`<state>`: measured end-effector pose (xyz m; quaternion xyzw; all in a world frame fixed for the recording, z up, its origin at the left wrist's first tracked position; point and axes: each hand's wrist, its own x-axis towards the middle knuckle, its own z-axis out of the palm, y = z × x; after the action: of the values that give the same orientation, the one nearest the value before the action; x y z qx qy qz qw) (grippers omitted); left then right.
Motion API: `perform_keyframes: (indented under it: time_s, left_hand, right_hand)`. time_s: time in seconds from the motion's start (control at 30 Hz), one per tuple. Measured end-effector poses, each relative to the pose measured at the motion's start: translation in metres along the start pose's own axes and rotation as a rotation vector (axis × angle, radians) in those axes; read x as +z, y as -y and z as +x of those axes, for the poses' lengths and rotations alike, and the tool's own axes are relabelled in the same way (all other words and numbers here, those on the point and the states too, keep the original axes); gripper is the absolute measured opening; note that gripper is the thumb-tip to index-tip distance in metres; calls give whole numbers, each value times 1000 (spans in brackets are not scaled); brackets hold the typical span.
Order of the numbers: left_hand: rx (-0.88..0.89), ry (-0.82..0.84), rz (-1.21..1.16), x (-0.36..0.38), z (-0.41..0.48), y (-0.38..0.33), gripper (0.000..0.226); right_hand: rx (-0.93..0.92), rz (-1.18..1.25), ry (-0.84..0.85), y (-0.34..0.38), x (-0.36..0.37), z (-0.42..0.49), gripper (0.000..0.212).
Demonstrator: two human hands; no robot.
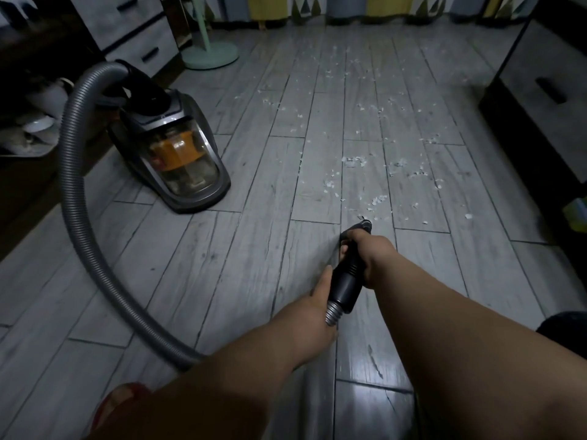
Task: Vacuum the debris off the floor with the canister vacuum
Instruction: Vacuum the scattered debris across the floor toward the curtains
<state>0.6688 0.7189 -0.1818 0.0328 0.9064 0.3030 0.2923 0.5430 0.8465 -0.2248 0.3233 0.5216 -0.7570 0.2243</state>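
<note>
Hose handle (346, 282) held.
Gripped by right hand (370, 252); left hand (317, 301) alongside, grip indeterminable; debris (354, 161) at 12 o'clock.

The room is looking dim, with the left and right edges sinking into near-black shadow. A cool sheen is glinting off the floor (374, 398) low in the frame, perhaps from a lamp overhead. The wide lens is bending the planks outward, and the nearest foreground is blurring softly.
</note>
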Motion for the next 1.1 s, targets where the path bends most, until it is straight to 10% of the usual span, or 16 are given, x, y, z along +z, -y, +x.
perform_keyframes:
  time_s: [0.63, 1.1]
  left_hand:
    - [43, -179, 169, 18, 31, 3, 104]
    - [39, -143, 257, 0, 31, -11, 105]
  right_hand:
    - [-79, -84, -117, 15, 9, 31, 47]
    - [-129, -188, -97, 23, 10, 27, 30]
